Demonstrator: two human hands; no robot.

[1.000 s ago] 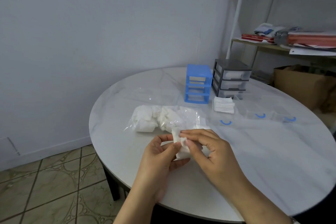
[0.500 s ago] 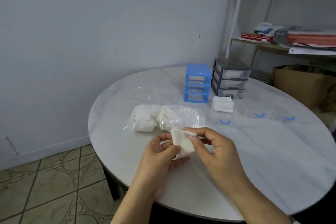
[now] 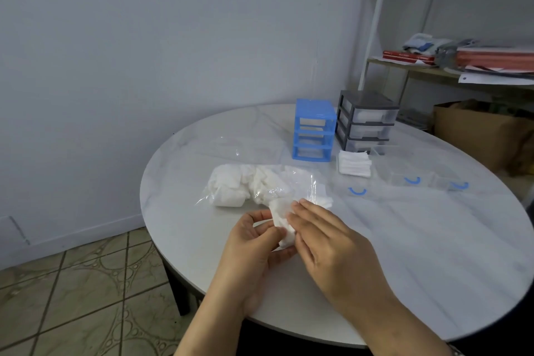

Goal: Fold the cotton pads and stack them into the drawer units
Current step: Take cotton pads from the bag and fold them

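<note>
Your right hand (image 3: 326,243) has flattened straight-fingered over the cotton pad (image 3: 281,222) your left hand (image 3: 251,246) pinches above the surface (image 3: 433,254), beside the pad-filled bag (image 3: 254,185), drawer units (image 3: 313,130) beyond.

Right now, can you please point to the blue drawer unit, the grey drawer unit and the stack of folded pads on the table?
blue drawer unit (image 3: 314,130): head view, front frame, middle level.
grey drawer unit (image 3: 366,121): head view, front, upper drawers.
stack of folded pads (image 3: 354,163): head view, top pad, centre.
</note>
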